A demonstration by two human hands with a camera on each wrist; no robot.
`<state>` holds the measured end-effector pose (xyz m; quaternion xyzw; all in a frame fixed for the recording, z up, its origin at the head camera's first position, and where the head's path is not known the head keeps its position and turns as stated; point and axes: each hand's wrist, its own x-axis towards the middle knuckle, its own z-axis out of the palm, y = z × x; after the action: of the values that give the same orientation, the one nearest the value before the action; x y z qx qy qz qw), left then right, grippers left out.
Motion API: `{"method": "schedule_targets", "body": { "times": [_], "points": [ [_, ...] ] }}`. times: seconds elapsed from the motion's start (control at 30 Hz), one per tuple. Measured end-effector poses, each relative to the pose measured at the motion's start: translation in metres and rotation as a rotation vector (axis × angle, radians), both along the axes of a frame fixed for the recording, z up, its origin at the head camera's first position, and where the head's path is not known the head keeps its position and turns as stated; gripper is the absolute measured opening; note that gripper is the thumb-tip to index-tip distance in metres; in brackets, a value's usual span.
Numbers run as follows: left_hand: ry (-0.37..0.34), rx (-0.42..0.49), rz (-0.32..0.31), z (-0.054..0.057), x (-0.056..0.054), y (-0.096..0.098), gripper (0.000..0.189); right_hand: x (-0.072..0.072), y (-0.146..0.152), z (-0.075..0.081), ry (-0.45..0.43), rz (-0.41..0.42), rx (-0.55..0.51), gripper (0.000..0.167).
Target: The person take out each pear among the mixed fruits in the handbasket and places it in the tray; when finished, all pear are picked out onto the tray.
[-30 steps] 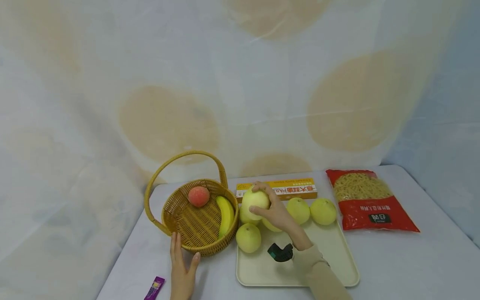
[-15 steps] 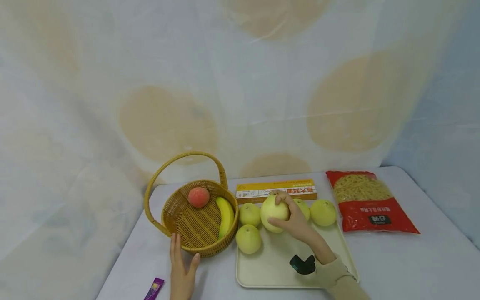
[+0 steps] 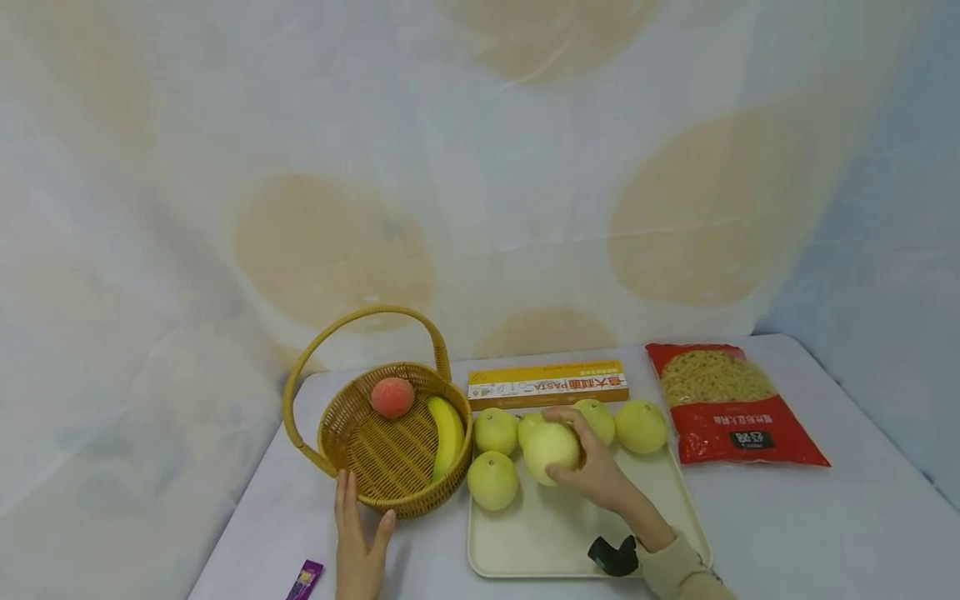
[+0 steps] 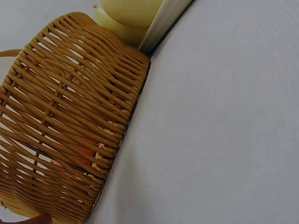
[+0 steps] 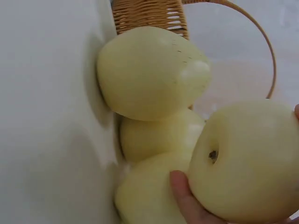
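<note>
In the head view my right hand [image 3: 597, 471] grips a pale yellow-green round fruit [image 3: 550, 452] above the cream tray [image 3: 540, 554], thumb on the near side and fingers over the far side. The right wrist view shows the dark dimple of this held fruit [image 5: 247, 163], with the thumb [image 5: 184, 198] against it. Several similar fruits, one of them [image 3: 492, 481] at the left edge, lie on the tray. My left hand [image 3: 360, 542] has its fingers extended beside the near-left rim of a wicker basket [image 3: 420, 506]; whether it touches is unclear. Inside the basket are a peach [image 3: 392, 397] and a banana [image 3: 448, 437].
Behind the tray lies a yellow-and-white pasta box [image 3: 549, 384]. A red bag of pasta [image 3: 738, 404] lies to the tray's right. A small purple packet [image 3: 304, 580] is at the front left. The basket's tall handle [image 3: 365, 312] arches up on its far-left side.
My right hand has carried the fruit away from the basket side, rightward and then nearer to me over the tray. The left hand has stayed by the basket.
</note>
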<state>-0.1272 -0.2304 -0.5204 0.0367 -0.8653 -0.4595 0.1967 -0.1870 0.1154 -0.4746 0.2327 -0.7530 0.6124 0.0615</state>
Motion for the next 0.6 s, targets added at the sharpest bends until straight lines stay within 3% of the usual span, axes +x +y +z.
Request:
{"method": "schedule_targets", "body": {
  "times": [0.2, 0.43, 0.6],
  "points": [
    [-0.015, -0.002, -0.01, 0.001, -0.004, 0.002, 0.082, -0.002, -0.002, -0.012, 0.033, -0.017, 0.056, 0.072],
    [-0.028, -0.017, -0.024, 0.001, -0.003, 0.003, 0.082, 0.001, -0.008, -0.029, 0.115, 0.054, 0.23, 0.065],
    [-0.037, -0.03, -0.018, 0.001, -0.003, 0.002, 0.084, 0.004, -0.01, -0.025, 0.146, 0.056, 0.292, 0.065]
  ]
}}
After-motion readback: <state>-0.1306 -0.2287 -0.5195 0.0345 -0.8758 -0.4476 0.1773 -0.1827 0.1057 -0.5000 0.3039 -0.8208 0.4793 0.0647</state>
